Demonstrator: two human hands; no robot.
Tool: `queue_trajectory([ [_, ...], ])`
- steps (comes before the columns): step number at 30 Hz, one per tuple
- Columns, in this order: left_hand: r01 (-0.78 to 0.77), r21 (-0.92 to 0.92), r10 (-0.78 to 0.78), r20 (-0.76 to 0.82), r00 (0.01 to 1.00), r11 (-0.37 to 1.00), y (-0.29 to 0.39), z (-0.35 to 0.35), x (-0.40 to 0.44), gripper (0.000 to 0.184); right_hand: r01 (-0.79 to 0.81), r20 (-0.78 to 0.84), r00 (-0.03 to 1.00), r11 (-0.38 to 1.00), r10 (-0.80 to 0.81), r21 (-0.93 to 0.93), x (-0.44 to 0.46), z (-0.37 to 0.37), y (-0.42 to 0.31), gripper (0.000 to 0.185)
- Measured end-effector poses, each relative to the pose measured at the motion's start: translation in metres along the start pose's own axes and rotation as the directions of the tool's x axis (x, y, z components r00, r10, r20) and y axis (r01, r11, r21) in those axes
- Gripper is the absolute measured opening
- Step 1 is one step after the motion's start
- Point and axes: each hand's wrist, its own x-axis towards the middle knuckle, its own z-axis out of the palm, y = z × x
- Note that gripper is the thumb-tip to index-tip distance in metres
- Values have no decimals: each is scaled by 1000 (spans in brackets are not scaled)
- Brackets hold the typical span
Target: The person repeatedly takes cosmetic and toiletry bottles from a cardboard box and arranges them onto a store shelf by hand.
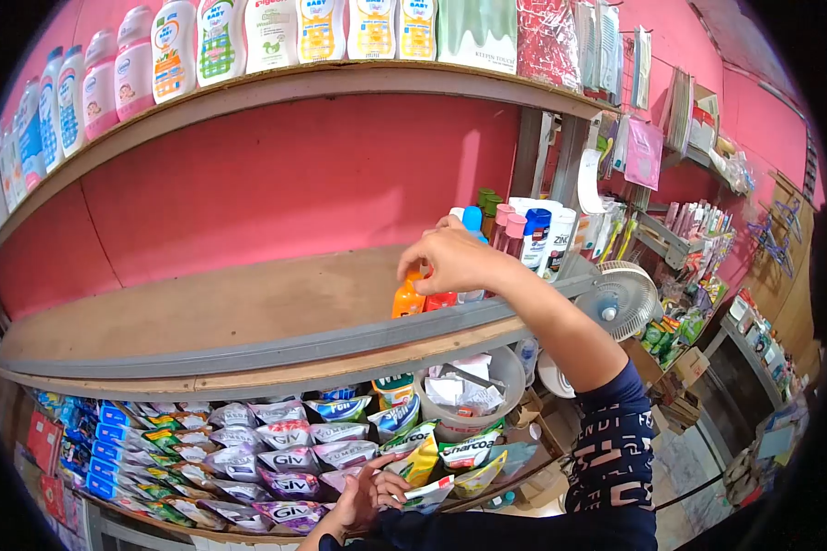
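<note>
My right hand [446,261] reaches onto the middle shelf, its fingers closed round the top of a small orange bottle [407,297]. Just right of that bottle stands a red one [441,300], partly hidden under the hand. A blue-capped bottle [472,220] shows behind my fingers. My left hand [373,492] is low in the view, fingers apart and holding nothing, beside the pouches on the lower shelf. A yellow pouch [423,461] lies close to its fingertips.
Lotion bottles [220,41] line the upper shelf. White and blue shampoo bottles [556,243] stand by the metal post. Below the middle shelf [202,298] are rows of pouches [285,461] and a round tub [508,372] of papers. A fan [618,298] stands to the right.
</note>
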Motion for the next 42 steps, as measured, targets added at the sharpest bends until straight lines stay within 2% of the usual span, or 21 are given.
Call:
queue_trajectory([
  [17, 38, 22, -38, -9, 999, 999, -6, -5, -7, 100, -15, 72, 997, 1000, 17, -28, 3, 2, -2, 22],
  [23, -29, 87, 39, -118, 992, 996, -10, 15, -11, 100, 16, 130, 991, 1000, -18, 21, 7, 1, 6, 22],
  [32, -111, 168, 158, -297, 942, 980, -41, 65, -8, 95, 139, 156, 977, 989, -145, 51, 7, -7, 24, 46],
  [36, -134, 153, 184, -379, 907, 979, -59, 97, -2, 94, 309, -34, 951, 946, -307, 102, 1, -27, 28, 48],
  [37, -133, 142, 179, -390, 903, 981, -65, 101, 0, 94, 353, -133, 930, 932, -341, 77, -2, -28, 27, 41],
  [40, -136, 104, 169, -444, 880, 985, -83, 110, 5, 92, 493, -351, 837, 857, -420, 152, -20, -35, 10, 33],
  [42, -174, 80, 191, -453, 871, 982, -93, 115, 7, 90, 565, -383, 794, 806, -472, 177, -30, -31, -4, 30],
])
